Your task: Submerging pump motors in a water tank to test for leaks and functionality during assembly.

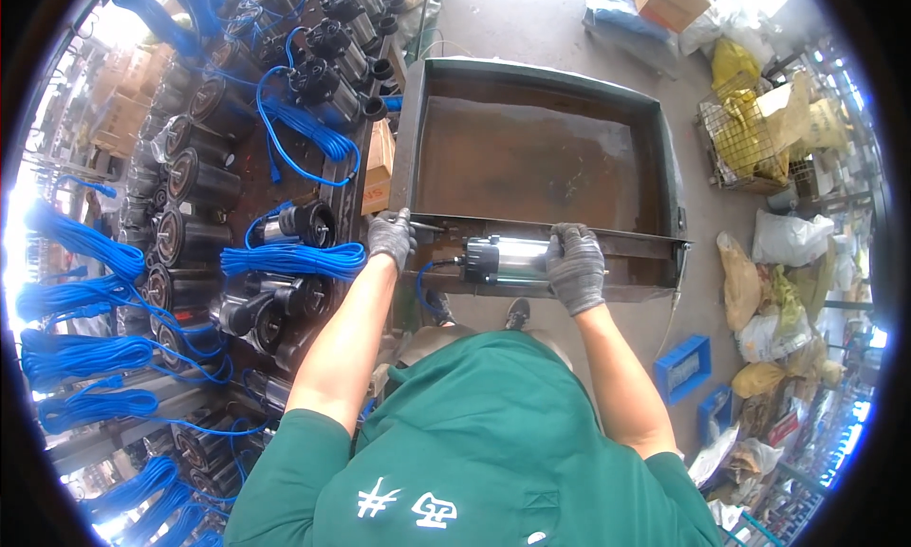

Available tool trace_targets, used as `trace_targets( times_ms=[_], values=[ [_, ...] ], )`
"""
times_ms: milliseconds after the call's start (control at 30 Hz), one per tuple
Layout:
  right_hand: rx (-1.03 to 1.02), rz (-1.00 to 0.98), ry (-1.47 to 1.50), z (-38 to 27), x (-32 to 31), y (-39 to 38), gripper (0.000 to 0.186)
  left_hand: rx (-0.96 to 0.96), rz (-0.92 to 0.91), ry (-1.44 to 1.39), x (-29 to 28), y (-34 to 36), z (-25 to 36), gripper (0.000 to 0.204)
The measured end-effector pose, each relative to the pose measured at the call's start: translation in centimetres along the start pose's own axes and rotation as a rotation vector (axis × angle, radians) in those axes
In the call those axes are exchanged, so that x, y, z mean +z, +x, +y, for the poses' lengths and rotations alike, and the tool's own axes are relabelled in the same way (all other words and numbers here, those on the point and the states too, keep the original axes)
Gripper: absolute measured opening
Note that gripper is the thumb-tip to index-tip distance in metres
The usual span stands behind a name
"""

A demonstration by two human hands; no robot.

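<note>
A pump motor (508,260) with a silver cylindrical body and a black ribbed end lies sideways at the near side of a metal tank (541,70). My right hand (576,267), in a grey glove, is closed around the motor's right end. A blue cable (422,286) runs from its black end. My left hand (391,238), also gloved, is closed near the tank's left corner. A thin dark rod-like piece sticks out of it toward the motor; what exactly it grips is hidden by the fingers. Brownish water (531,158) stands in the tank.
On the left, a bench holds several dark pump motors (195,234) and coiled blue cables (294,259). A cardboard box (378,167) stands beside the tank. To the right are blue crates (683,369), a wire basket (745,139) and several sacks (792,236) on the floor.
</note>
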State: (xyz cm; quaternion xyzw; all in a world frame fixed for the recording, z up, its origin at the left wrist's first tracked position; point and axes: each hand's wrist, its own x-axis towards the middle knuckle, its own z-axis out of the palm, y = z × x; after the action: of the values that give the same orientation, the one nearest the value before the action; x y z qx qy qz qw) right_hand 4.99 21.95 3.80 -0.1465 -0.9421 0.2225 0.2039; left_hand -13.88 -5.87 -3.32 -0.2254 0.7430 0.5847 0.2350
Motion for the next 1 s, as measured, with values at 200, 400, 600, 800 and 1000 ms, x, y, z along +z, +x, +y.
trace_targets(
  times_ms=[200, 400, 600, 800, 1000],
  values=[
    [0.007, -0.015, 0.004, 0.1, -0.1, 0.1, 0.012, 0.157, -0.098, -0.172, -2.5, -5.5, -2.2, 0.023],
    [-0.004, -0.013, 0.012, 0.1, 0.0, 0.2, 0.010, 0.124, -0.176, -0.238, -3.7, -7.6, -3.9, 0.023],
    [0.008, -0.023, 0.003, 0.1, 0.0, 0.2, 0.010, 0.011, -0.228, -0.237, -3.1, -7.1, -3.8, 0.022],
    [-0.006, -0.013, 0.005, 0.3, 0.1, 0.1, 0.009, -0.320, -0.405, 0.092, -4.2, -4.9, -1.6, 0.033],
    [-0.013, -0.027, -0.016, 0.5, 0.2, -0.1, 0.008, -0.214, -0.668, 0.251, -6.3, -4.2, -0.1, 0.018]
  ],
)
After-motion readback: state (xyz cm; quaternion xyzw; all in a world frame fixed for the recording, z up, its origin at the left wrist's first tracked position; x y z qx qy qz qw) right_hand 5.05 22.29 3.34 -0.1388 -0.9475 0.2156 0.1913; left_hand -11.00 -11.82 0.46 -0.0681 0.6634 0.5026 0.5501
